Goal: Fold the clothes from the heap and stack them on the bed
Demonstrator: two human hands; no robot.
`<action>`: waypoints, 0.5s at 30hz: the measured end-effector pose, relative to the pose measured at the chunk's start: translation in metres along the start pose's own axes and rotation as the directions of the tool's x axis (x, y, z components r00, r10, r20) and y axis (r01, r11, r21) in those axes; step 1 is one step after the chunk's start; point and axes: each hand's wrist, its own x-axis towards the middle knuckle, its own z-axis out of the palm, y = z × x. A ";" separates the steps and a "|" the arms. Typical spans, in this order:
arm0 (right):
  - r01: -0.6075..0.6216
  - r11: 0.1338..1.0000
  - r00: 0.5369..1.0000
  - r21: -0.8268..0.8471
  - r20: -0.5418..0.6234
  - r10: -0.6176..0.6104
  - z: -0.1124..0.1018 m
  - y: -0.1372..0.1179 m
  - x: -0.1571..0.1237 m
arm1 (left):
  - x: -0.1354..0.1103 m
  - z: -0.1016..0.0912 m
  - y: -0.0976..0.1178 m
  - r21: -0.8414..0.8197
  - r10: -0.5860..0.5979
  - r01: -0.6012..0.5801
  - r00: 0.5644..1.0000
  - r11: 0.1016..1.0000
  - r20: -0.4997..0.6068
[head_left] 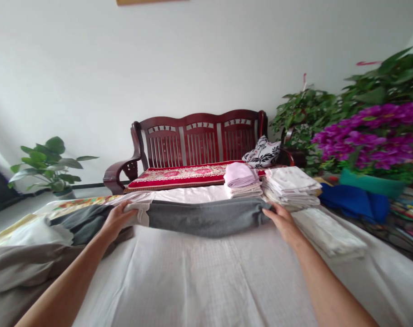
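A dark grey folded garment (206,218) with a pale lace-like band at its left end is stretched sideways above the cloth-covered table. My left hand (119,218) pinches the pale end, fingers closed. The opposite grey end is gripped by my right hand (277,215), thumb on the near side. The garment's lower edge sags slightly in the middle; its exact kind cannot be made out. Beneath it spreads a white cloth (192,281). Beside my left forearm lie a loose brown garment (32,268) and a crumpled dark grey cloth (85,222).
Behind the right hand stand a pink-topped folded stack (241,176) and a white folded stack (291,184). A flat white folded cloth (330,234) lies right. Farther off are a wooden bench (199,141), a blue cloth (356,202), purple flowers (373,136) and a potted plant (52,163).
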 end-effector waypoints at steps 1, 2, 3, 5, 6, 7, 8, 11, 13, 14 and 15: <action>0.040 0.996 0.999 0.074 -0.027 -0.038 0.002 -0.003 -0.001 | 0.003 -0.004 0.004 -0.041 0.081 -0.084 0.993 0.996 -0.084; 0.065 0.989 0.997 0.136 -0.045 -0.059 0.002 -0.005 -0.002 | 0.004 -0.008 0.007 -0.089 0.147 -0.161 0.979 0.983 -0.144; 0.074 0.980 0.997 0.182 -0.049 -0.066 0.001 -0.006 -0.002 | 0.004 -0.012 0.008 -0.130 0.195 -0.220 0.964 0.967 -0.179; 0.036 0.976 0.999 0.214 -0.030 -0.030 -0.006 -0.003 -0.003 | 0.000 -0.023 0.002 -0.139 0.251 -0.273 0.955 0.952 -0.158; -0.006 0.979 1.000 0.201 -0.020 0.011 -0.010 0.000 -0.004 | -0.004 -0.028 -0.005 -0.095 0.263 -0.275 0.957 0.957 -0.120; -0.052 0.983 0.998 0.175 -0.022 0.057 -0.014 0.004 -0.004 | -0.008 -0.033 -0.015 -0.018 0.267 -0.269 0.961 0.963 -0.068; -0.093 0.986 0.994 0.138 -0.036 0.099 -0.017 0.008 -0.004 | -0.013 -0.036 -0.027 0.084 0.263 -0.261 0.965 0.962 -0.010; -0.169 0.986 0.979 -0.003 -0.115 0.167 -0.020 0.015 -0.006 | -0.028 -0.042 -0.060 0.370 0.231 -0.267 0.963 0.890 0.140; -0.186 0.977 0.974 -0.100 -0.152 0.170 -0.015 0.013 -0.009 | -0.037 -0.041 -0.073 0.470 0.225 -0.271 0.962 0.840 0.153; -0.182 0.970 0.975 -0.160 -0.154 0.158 -0.012 0.010 -0.011 | -0.040 -0.040 -0.076 0.501 0.229 -0.262 0.965 0.825 0.129; -0.152 0.959 0.982 -0.238 -0.150 0.118 -0.008 0.006 -0.013 | -0.043 -0.038 -0.077 0.527 0.231 -0.248 0.968 0.813 0.098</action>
